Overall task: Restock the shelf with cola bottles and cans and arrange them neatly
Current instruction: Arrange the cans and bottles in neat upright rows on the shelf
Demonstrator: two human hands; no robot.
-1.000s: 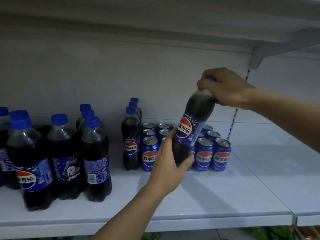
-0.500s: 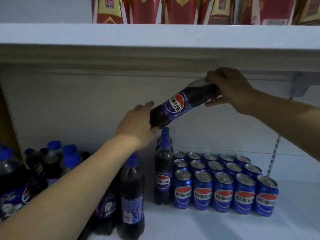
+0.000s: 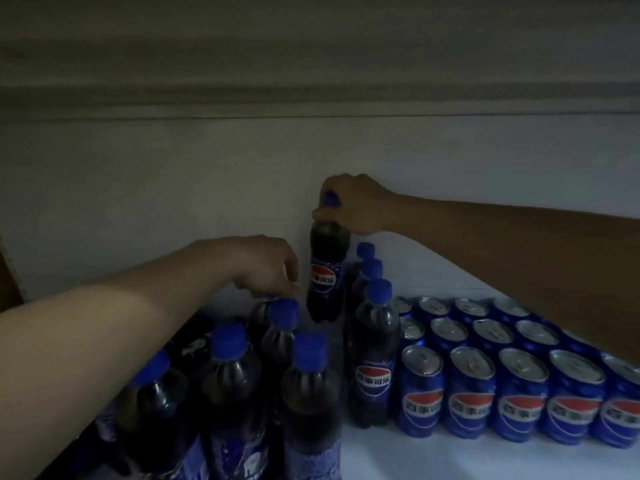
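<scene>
My right hand clamps the cola bottle, likely heavy and slick, by its stiff neck; my left hand has an unclear hold.

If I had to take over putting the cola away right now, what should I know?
Right hand grips the cap end of a cola bottle, upright at the back, in the gap between the left bottles and the row of bottles beside the cans. Whether its base touches the shelf is unclear.
Left hand is over the back caps of the left bottles; grip unclear.
Done: cans stand in neat rows.
Left: set this bottle down, then straighten the left bottles.
</scene>
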